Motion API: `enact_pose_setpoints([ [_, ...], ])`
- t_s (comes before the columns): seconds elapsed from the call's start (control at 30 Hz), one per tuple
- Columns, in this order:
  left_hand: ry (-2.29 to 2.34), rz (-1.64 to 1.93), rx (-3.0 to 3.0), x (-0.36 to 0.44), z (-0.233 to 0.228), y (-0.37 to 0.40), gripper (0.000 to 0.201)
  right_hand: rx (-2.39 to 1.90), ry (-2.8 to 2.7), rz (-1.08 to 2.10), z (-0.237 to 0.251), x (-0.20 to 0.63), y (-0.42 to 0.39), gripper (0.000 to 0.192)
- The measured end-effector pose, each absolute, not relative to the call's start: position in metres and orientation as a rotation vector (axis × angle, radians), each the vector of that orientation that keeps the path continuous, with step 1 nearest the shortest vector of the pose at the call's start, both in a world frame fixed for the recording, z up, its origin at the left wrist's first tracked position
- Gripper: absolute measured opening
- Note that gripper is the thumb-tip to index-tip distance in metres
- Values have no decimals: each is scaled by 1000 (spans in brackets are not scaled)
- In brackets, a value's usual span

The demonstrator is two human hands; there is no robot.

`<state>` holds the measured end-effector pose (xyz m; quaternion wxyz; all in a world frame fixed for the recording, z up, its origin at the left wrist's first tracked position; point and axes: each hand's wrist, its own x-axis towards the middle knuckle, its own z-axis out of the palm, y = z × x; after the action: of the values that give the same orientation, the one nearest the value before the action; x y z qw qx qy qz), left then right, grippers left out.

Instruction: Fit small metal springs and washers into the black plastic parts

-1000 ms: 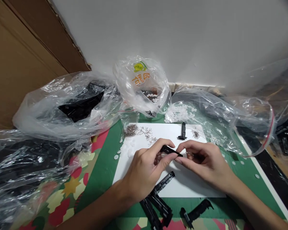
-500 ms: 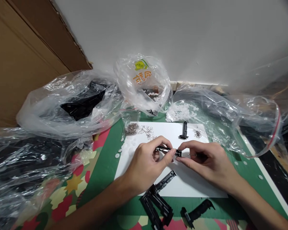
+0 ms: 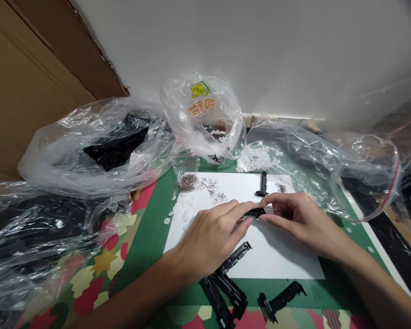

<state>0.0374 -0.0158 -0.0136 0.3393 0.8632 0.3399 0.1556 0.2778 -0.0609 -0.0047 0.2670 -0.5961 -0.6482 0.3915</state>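
In the middle of the frame, above the white sheet, my left hand and my right hand meet and both pinch one small black plastic part between the fingertips. My right hand also holds a thin metal pin. More black parts lie at the lower edge, and one stands upright behind my hands.

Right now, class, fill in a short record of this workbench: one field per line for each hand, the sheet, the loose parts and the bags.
left hand: pinches small black plastic clip
right hand: fingertips at the clip's other end
white paper sheet: flat under both hands
upright black plastic piece: stands at sheet's far edge
tiny metal springs: heaped on far left corner
long black plastic parts: at near edge
clear plastic bags: behind
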Motion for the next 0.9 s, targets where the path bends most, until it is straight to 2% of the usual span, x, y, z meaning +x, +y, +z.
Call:
enact_pose_setpoints([
  [0.43, 947, 432, 1891, 39, -11, -13, 21, -1498, -1702, 951, -8, 253, -69, 18],
  [0.9, 896, 465, 1586, 42, -8, -10, 22, -1446, -1773, 827, -6, 252, -73, 25],
])
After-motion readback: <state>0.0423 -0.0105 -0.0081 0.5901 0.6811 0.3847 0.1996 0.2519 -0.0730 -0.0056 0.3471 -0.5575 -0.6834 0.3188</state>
